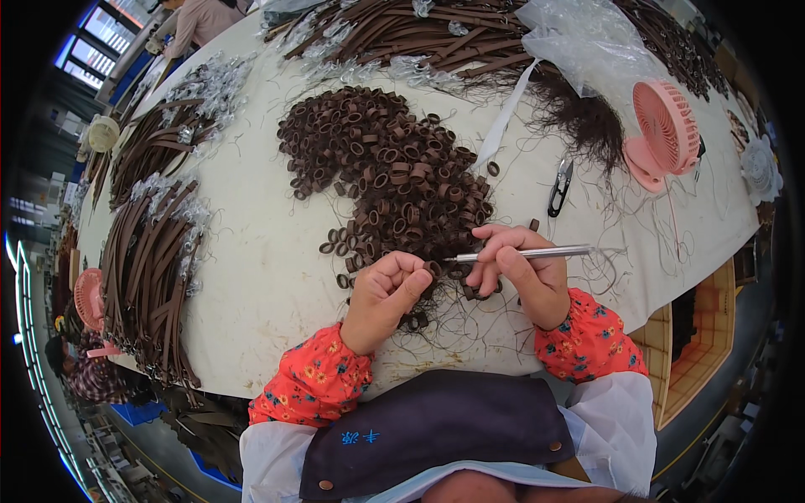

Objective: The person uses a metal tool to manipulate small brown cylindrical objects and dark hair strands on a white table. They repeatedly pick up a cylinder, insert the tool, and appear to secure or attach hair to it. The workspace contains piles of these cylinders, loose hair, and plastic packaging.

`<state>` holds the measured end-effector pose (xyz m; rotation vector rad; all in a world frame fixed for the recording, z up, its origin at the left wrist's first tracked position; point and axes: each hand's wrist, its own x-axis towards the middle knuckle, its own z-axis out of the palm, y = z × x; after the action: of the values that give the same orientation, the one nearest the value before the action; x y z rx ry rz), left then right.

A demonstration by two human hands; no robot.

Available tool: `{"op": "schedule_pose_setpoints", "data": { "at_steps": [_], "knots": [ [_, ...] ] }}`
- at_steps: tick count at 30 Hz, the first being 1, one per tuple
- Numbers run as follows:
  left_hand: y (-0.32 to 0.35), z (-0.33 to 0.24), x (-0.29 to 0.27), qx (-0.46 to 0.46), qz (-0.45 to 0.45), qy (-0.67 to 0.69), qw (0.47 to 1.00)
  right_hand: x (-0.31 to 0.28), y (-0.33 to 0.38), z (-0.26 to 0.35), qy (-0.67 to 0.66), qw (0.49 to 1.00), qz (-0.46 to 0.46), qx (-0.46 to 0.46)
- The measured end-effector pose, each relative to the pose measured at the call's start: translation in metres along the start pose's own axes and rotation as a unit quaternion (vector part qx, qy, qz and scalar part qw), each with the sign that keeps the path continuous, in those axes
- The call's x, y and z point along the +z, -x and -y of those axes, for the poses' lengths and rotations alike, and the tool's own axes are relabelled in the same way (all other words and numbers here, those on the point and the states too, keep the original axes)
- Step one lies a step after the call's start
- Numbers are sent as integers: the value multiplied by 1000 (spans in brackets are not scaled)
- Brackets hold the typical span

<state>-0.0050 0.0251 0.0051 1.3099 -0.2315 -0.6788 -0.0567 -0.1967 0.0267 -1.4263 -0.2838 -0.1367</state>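
Note:
Between the thumb and fingers of my left hand (377, 300) a small brown strap loop (433, 269) is pinched. My right hand (537, 281) is closed round a slim silver pen-shaped tool (558, 251). Its thin tip points left and lies close to the loop; I cannot tell whether they touch. Just beyond both hands spreads a large heap of brown loops (394, 163), with loose dark threads among them. A few more loops (415, 320) lie below my fingers on the pale tabletop (251, 277).
Black thread snips (560, 189) and a pink fan (662, 134) stand to the right. Bundles of brown straps (151, 268) lie at left, more straps (419, 38) along the far side. Clear plastic (587, 42) covers some. A wooden crate (700, 344) is below the right edge.

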Motion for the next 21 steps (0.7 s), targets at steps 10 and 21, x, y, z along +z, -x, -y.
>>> {"op": "schedule_pose_setpoints", "data": {
  "at_steps": [10,21],
  "knots": [
    [2,-4,5,22,5,-36,999,0,1,-6,24,999,28,-6],
    [3,-8,2,36,-5,-100,994,0,0,-3,-6,1000,3,-15]
  ]
}}
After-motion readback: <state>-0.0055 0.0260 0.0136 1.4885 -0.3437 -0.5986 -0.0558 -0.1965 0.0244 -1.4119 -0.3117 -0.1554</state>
